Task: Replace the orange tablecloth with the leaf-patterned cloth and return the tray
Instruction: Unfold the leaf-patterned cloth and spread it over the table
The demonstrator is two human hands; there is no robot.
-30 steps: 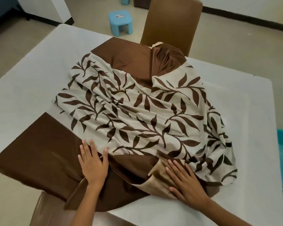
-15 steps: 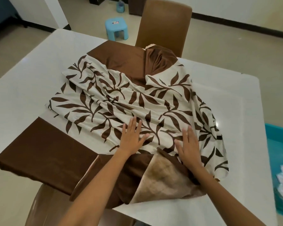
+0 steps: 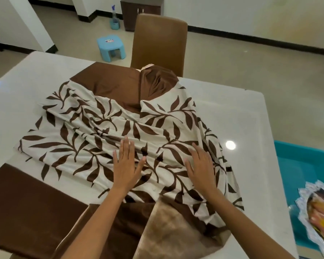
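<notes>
Leaf-patterned cloth (image 3: pixel 105 131) now lies under both flat hands, slid farther up.

Tabletop (image 3: pixel 241 116): white, glossy, with a round light reflection near its right side.
Dining chair (image 3: pixel 159 43): tan upholstered back, pushed up to the far edge of the tabletop.
Step stool (image 3: pixel 111 47): small, light blue plastic, on the floor to the left of the chair.
Spray bottle (image 3: pixel 114 14): standing in a small blue holder against the far wall.
Cabinet (image 3: pixel 141 11): dark wood, two doors, at the wall behind the chair.
Floor (image 3: pixel 251 68): beige tile, black skirting along the walls.
</notes>
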